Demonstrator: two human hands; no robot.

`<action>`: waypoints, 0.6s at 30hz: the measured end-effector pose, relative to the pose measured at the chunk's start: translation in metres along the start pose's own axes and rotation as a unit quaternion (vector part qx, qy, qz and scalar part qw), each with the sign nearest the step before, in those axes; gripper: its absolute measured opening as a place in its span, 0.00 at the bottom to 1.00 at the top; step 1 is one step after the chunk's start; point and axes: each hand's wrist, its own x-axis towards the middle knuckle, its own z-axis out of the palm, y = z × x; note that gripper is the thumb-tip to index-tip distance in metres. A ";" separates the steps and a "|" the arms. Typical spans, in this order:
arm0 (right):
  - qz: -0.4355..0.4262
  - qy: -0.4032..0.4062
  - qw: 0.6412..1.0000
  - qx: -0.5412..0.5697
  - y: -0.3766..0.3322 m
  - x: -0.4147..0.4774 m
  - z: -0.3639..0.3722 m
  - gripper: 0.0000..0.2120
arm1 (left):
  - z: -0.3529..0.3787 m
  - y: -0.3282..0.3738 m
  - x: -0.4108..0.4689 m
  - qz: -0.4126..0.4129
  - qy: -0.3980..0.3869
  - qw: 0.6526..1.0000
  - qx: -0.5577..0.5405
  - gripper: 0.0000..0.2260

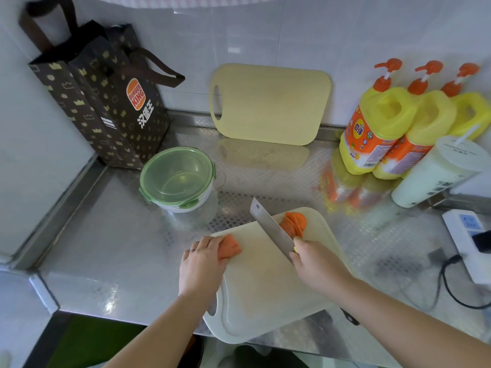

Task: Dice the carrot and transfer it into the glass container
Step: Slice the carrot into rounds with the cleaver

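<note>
At the bottom centre of the frame, a white plastic cutting board [260, 282] with rounded corners and a grooved rim is laid on the embossed steel counter [119, 248], its near end jutting past the counter's edge. On the board's left edge, the left hand [202, 261] is placed with its fingers curled over the uncut carrot piece [230, 247], which is pinned to the board; only the orange cut end is seen past the fingertips. To the right, the right hand [316, 261] is wrapped tightly round the knife's handle, which is almost wholly hidden. The knife [271, 229], a broad rectangular steel blade with a hole near its far corner, is held slanting up and to the left, between the carrot piece and the carrot slices [295, 221]. These thin round slices are fanned in an overlapping row at the board's far right corner, just beyond the right hand. Farther up and to the left, well apart from both hands, the round glass container [178, 179] is set on the counter, with a translucent green lid clipped on. Against the tiled wall at the top are seen a patterned dark paper bag [106, 107], a pale yellow cutting board [271, 104] propped upright, and three yellow pump bottles [385, 128].
</note>
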 end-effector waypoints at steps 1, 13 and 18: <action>-0.003 0.005 1.000 0.013 -0.001 -0.003 -0.002 0.16 | 0.000 0.000 0.000 0.004 -0.003 1.000 0.003 0.20; -0.036 -0.003 0.998 -0.051 -0.006 -0.017 0.015 0.06 | 0.023 0.040 -0.021 0.062 -0.013 0.998 -0.019 0.18; -0.048 -0.028 0.997 -0.048 -0.009 -0.015 0.017 0.05 | 0.024 0.041 -0.017 0.058 -0.020 0.997 -0.053 0.18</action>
